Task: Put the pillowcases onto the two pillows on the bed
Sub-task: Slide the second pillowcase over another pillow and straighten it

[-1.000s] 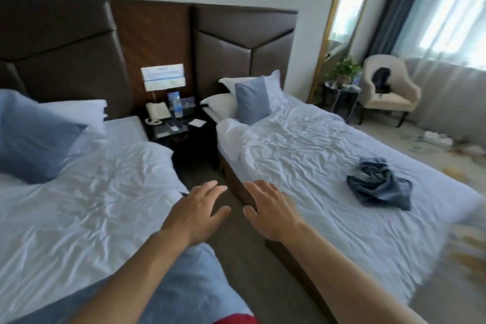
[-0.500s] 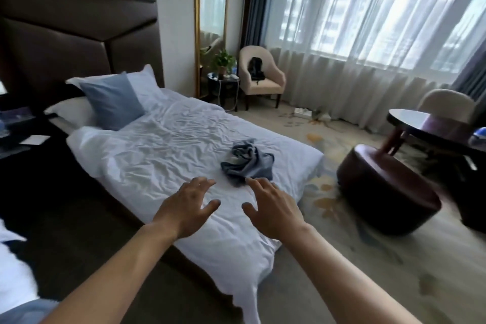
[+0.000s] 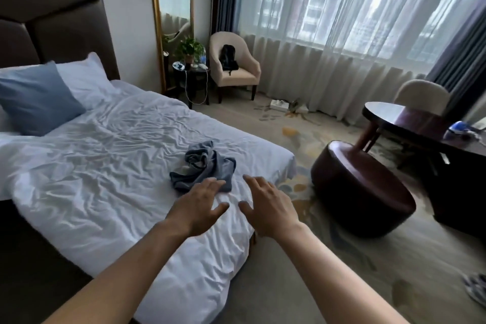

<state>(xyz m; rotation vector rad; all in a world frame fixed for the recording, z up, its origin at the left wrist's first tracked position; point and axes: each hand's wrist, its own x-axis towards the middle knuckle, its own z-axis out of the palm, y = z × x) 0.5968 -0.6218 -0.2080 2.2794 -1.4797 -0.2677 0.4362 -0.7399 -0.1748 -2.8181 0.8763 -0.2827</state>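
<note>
A crumpled grey-blue pillowcase (image 3: 202,166) lies on the white duvet of the bed (image 3: 105,166), near its foot. My left hand (image 3: 200,205) is stretched out flat with fingers apart, its fingertips at the near edge of the pillowcase. My right hand (image 3: 268,205) is open beside it, over the bed's foot corner, holding nothing. At the head of the bed a blue pillow (image 3: 34,98) leans against a white pillow (image 3: 81,79) in front of the dark headboard.
A round dark ottoman (image 3: 360,192) stands on the carpet right of the bed, with a dark table (image 3: 420,126) behind it. Farther back are a cream armchair (image 3: 236,66), a gold-framed mirror (image 3: 172,21), a small side table with a plant (image 3: 190,73), and curtained windows.
My view has swung right from the gap between two beds to the right-hand bed and come closer. Both open hands now reach the pillowcase area; the left one has arrived at its edge.
</note>
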